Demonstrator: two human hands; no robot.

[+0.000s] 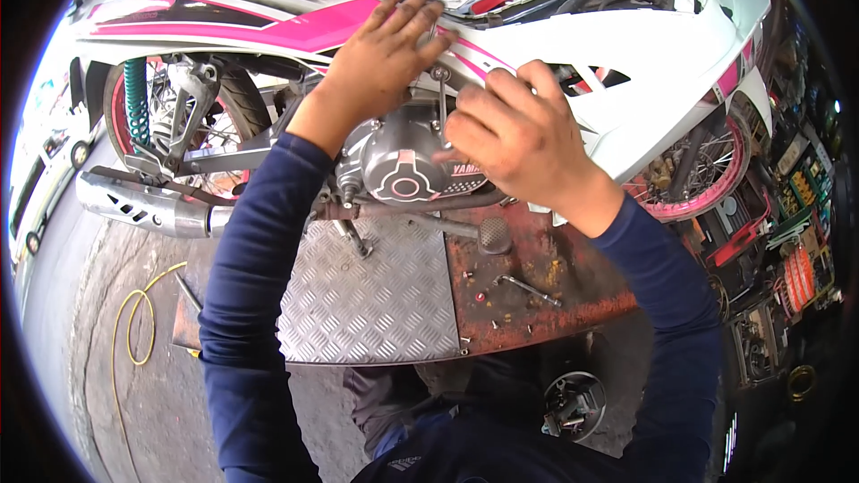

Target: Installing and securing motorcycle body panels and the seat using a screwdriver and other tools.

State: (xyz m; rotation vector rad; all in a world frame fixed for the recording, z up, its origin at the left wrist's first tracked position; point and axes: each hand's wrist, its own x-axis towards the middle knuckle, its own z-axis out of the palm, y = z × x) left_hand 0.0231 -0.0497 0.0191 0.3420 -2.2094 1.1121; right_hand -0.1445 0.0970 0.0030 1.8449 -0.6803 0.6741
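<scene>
glossy fairing (644, 45), apparently plastic; ridged metal plate (376, 304).

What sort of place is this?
Probably a motorcycle repair shop, or a similar work area. A white-and-pink motorbike is at a platform with a metal tread plate; a hand tool and small loose hardware lie beside the plate, and a round container holds metal pieces.

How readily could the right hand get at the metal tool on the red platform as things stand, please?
Probably yes: the metal tool lies uncovered on the red platform, though the right hand is up beside the engine.
</scene>
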